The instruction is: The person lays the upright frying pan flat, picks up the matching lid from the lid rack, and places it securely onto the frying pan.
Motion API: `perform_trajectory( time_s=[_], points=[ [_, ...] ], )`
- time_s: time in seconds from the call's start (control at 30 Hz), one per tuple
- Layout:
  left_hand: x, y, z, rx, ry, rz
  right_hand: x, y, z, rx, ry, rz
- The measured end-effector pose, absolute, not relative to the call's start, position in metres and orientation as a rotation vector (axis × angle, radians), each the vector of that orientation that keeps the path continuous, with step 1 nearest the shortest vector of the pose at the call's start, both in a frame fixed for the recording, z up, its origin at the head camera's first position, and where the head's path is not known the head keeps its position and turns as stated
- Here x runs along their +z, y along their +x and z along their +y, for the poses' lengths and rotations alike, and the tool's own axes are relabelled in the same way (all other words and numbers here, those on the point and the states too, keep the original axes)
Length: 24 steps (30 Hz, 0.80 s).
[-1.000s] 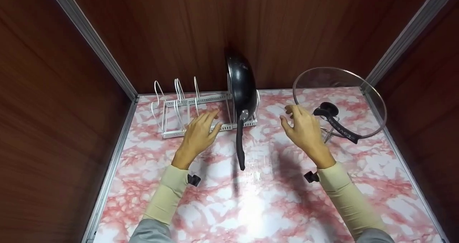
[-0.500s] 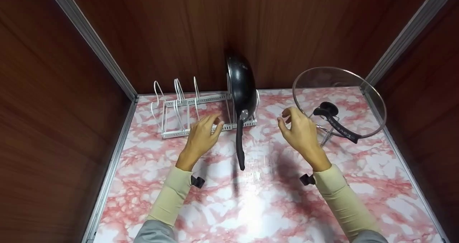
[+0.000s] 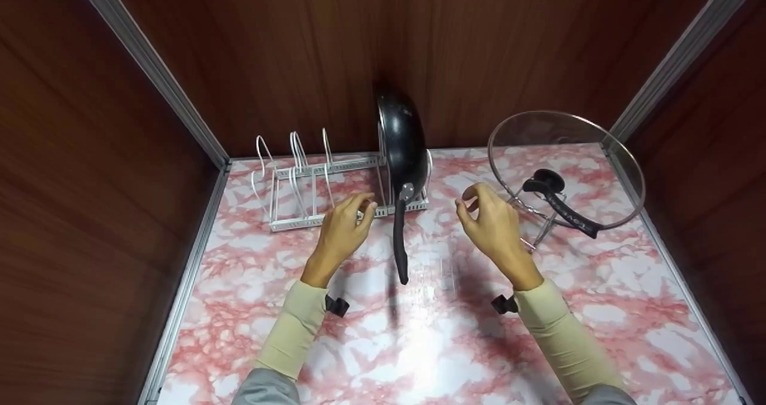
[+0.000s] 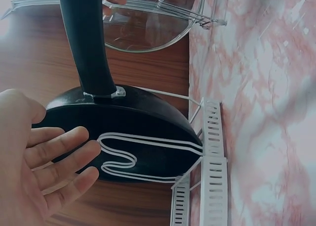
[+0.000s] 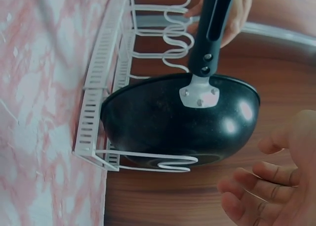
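Note:
A black frying pan (image 3: 407, 139) stands on edge in the right end of a white wire rack (image 3: 299, 221), its handle (image 3: 400, 243) pointing toward the front. Left of that handle hovers my left hand (image 3: 344, 228), fingers loosely bent, nothing held. My right hand (image 3: 494, 222) hangs between the pan and a glass lid (image 3: 574, 171), also holding nothing. In the left wrist view the left hand's fingers (image 4: 69, 157) are spread apart beside the pan (image 4: 148, 117). The right wrist view has the right hand's fingers (image 5: 261, 186) relaxed, apart from the pan (image 5: 182, 122).
The lid, with its black knob and black grip strip (image 3: 562, 207), leans on a chrome wire stand (image 3: 541, 231) at the right. Several rack dividers (image 3: 297, 151) rise left of the pan. Brown wood-look panels (image 3: 287, 52) enclose the marbled tabletop (image 3: 383, 345) at the back and sides.
Both hands have drawn slightly inward and toward the front, and their fingers have bent a little more. The pan, rack and lid stay in place.

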<state>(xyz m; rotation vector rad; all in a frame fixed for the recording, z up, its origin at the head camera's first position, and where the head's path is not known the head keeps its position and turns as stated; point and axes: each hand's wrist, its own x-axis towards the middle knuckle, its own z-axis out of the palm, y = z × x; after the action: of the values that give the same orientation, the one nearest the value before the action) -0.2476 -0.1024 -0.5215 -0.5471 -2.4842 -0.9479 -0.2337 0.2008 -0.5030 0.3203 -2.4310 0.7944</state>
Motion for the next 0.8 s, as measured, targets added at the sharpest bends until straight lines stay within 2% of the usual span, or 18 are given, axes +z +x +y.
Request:
perform_trajectory(
  time_s=[0.8],
  points=[
    [-0.531,-0.245,-0.088,-1.166,-0.431,-2.497,-0.514,-0.223,0.175,0.967,0.304,-2.474]
  ],
)
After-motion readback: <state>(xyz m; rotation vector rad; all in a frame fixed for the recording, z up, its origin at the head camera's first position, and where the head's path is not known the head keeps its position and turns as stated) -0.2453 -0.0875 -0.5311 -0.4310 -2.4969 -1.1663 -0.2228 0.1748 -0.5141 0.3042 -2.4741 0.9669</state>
